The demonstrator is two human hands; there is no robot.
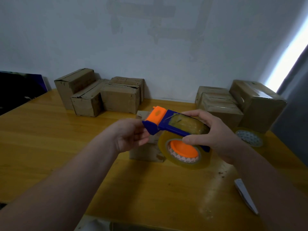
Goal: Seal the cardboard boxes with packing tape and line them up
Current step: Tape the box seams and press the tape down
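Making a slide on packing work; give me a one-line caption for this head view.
Left hand and right hand hold a tape dispenser over a cardboard box on a wooden table.

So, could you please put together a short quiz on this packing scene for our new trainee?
1. True or false: the tape dispenser is lying flat on the table.
2. What does the right hand grip? A) a pair of scissors B) the tape dispenser C) a marker pen
3. Fill in: the spare tape roll sits on the table by the ___ group of boxes.
Key: 1 false; 2 B; 3 right.
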